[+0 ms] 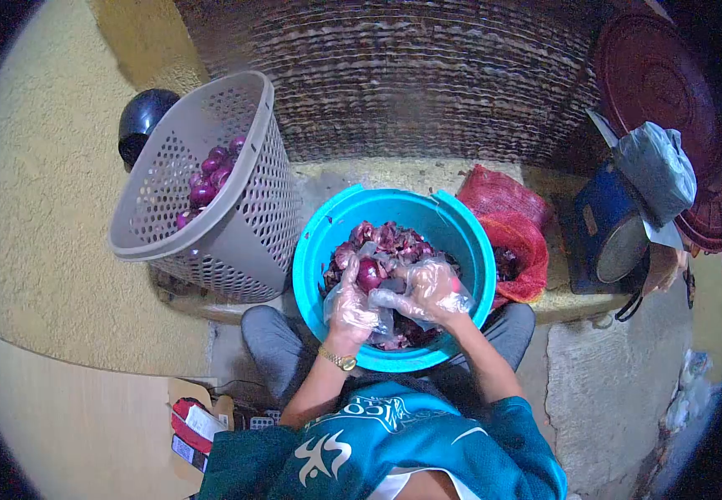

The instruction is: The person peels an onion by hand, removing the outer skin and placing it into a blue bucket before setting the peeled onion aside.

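Over a turquoise basin (311,329), both hands work in clear plastic gloves. My left hand (353,307), with a gold watch on its wrist, grips a peeled, shiny red onion (370,273) between thumb and fingers. My right hand (432,290) is close beside the onion with its fingers curled. A bit of red shows at its outer side, but what it holds is hidden. Below the hands, the basin contains unpeeled red onions and loose dry skins (390,239).
A grey perforated basket (248,196) at left holds several glossy onions (211,177). Right of the basin lies a red mesh sack (515,237). Farther right stand a blue can (607,217) with a grey plastic bag (657,171) on it and a dark red lid (657,79).
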Demonstrator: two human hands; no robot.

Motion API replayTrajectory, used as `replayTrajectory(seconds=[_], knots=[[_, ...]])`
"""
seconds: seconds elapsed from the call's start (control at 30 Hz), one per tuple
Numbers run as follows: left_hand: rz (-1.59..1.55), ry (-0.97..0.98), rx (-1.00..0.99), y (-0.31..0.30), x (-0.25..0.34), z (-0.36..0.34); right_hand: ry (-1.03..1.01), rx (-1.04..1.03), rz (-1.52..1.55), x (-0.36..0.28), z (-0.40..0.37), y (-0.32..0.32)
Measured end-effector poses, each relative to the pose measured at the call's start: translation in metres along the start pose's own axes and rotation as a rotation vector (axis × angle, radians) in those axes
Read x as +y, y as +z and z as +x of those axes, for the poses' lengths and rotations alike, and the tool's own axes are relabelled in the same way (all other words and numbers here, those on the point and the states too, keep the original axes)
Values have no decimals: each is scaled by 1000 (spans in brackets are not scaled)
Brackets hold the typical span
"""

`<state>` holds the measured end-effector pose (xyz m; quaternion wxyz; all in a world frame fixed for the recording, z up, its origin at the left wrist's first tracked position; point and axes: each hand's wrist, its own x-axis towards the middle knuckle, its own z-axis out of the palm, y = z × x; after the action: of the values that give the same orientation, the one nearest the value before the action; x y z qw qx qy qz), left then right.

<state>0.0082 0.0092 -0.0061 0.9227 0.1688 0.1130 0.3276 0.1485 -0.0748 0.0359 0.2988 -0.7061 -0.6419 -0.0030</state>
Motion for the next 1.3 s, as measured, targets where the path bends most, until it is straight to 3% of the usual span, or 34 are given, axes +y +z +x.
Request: replayTrajectory(seconds=[0.03,0.17,0.37,0.43,0.57,0.63,0.77,0.93,1.1,1.2,1.3], knots=[[-78,-99,16,11,4,-2,1,62,44,0,0,0],[-89,-85,94,11,1,-1,81,107,95,-4,4,-7],[-105,-79,-17,-13,-3,2,15,137,-5,1,6,0],[-59,-98,212,24,1,-7,7,159,34,5,3,5],[-56,-69,201,34,3,-12,11,124,73,4,4,5],[-236,-140,137,29,4,-8,82,29,114,5,4,5],[-53,1,151,26,-2,-3,107,-42,187,8,3,0],[-90,-42,-39,3,-1,0,130,-221,97,6,0,-4],[-69,-98,-13,-6,2,4,36,-203,46,5,-12,-5],[-20,-66,53,6,3,0,111,-218,106,6,-13,-8],[13,-69,73,4,4,-2,141,-84,13,13,-11,-1]])
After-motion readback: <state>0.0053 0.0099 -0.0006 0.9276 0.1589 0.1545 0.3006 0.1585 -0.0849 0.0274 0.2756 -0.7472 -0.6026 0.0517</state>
